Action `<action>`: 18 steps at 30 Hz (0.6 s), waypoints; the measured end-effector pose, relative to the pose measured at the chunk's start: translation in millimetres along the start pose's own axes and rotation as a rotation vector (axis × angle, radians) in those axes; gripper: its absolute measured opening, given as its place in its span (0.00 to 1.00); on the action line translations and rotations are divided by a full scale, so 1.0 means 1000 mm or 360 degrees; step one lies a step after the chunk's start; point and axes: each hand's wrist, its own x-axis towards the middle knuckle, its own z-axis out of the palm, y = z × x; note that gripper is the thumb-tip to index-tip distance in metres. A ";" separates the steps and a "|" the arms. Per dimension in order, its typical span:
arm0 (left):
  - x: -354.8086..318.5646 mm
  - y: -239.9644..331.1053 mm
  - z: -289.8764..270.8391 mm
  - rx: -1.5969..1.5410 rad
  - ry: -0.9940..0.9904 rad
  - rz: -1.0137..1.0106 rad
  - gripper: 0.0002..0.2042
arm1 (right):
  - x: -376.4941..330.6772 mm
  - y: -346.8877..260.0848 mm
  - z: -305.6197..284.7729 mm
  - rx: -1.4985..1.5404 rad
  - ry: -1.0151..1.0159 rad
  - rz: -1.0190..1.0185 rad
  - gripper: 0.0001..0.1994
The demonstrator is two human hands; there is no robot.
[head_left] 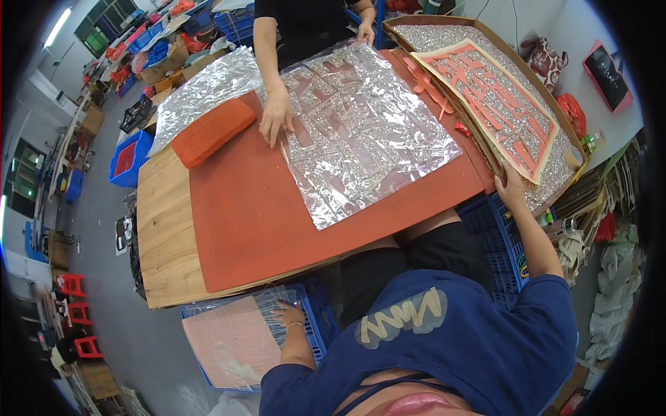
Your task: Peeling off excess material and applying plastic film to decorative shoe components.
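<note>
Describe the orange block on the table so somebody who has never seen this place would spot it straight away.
Start at the wooden table covered by a big rust-red mat. At the mat's far left corner, beside crinkled silver foil, lies the orange block, a thick, rounded oblong set at a slant. It alone is chunky and plain orange; everything near it is flat sheet, and a co-worker's hand rests just right of it.

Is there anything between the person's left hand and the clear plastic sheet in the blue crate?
Nothing visible. The left hand already rests with spread fingers on the clear plastic sheet that lies over the blue crate, below the table edge. No tool or other thing lies between hand and sheet.
</note>
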 end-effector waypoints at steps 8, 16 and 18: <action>0.020 -0.042 0.019 -0.0193 0.0366 0.0371 0.17 | -0.001 -0.009 -0.002 0.0069 -0.0081 0.0114 0.26; -0.003 -0.108 -0.022 -0.1550 0.0748 -0.0153 0.08 | -0.002 -0.009 -0.007 0.0119 -0.0025 0.0028 0.27; -0.003 -0.167 -0.017 -0.2161 0.0946 -0.0041 0.10 | -0.001 -0.013 -0.007 0.0153 -0.0028 -0.0025 0.28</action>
